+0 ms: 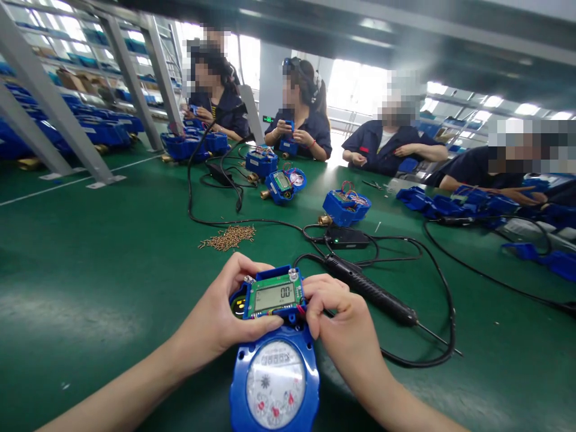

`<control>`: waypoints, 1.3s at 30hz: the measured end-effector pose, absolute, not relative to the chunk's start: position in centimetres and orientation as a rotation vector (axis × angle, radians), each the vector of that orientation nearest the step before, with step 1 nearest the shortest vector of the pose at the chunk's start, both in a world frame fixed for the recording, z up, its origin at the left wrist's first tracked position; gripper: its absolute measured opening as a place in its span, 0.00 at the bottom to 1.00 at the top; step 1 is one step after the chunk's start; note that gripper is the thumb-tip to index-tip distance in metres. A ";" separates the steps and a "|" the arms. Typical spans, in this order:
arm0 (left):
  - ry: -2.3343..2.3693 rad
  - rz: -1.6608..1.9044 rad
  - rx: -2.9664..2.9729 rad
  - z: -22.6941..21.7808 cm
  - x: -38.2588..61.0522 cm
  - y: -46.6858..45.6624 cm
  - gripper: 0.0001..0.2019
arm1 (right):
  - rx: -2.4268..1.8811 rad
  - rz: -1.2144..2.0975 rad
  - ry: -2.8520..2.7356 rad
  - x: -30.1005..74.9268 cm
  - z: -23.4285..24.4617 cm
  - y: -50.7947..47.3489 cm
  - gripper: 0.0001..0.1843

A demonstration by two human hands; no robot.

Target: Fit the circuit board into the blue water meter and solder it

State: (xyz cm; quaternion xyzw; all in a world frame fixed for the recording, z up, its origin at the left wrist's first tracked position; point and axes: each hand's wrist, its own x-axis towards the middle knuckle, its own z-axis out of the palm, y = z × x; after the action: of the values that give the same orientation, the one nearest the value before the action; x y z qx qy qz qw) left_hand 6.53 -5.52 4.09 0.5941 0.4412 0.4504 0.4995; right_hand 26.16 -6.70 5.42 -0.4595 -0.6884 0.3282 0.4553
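A blue water meter [274, 375] with a round dial lies at the near edge of the green table [103, 264]. On its upper part sits a green circuit board with an LCD display [274, 295]. My left hand [220, 318] grips the board's left side, thumb across its lower edge. My right hand [335, 315] pinches the board's right edge with closed fingers. A black electric screwdriver [371, 290] lies just right of my right hand, untouched.
A pile of small brass screws [228, 237] lies ahead. A black power adapter [347, 237] and cables trail across the table. More blue meters [345, 207] stand farther off. Several seated people in dark jackets work across the table. Metal shelving stands at left.
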 end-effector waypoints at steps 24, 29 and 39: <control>1.057 1.029 1.521 3.9 6.1 -5.5 0.26 | -1.378 0.750 -1.842 25.9 7.3 -5.3 0.20; 1.023 0.972 1.551 4.4 5.9 -5.2 0.26 | -1.424 0.796 -1.870 25.7 7.8 -3.9 0.20; 1.096 0.967 1.559 3.8 5.3 -5.5 0.25 | -1.497 0.620 -1.882 23.4 7.4 -3.3 0.19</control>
State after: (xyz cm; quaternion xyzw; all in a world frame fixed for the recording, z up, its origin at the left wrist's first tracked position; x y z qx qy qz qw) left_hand 5.27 -5.49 3.83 0.6393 0.4497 0.3965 0.4816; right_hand 23.42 -3.27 7.42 -0.5704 -0.7171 0.2361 0.3235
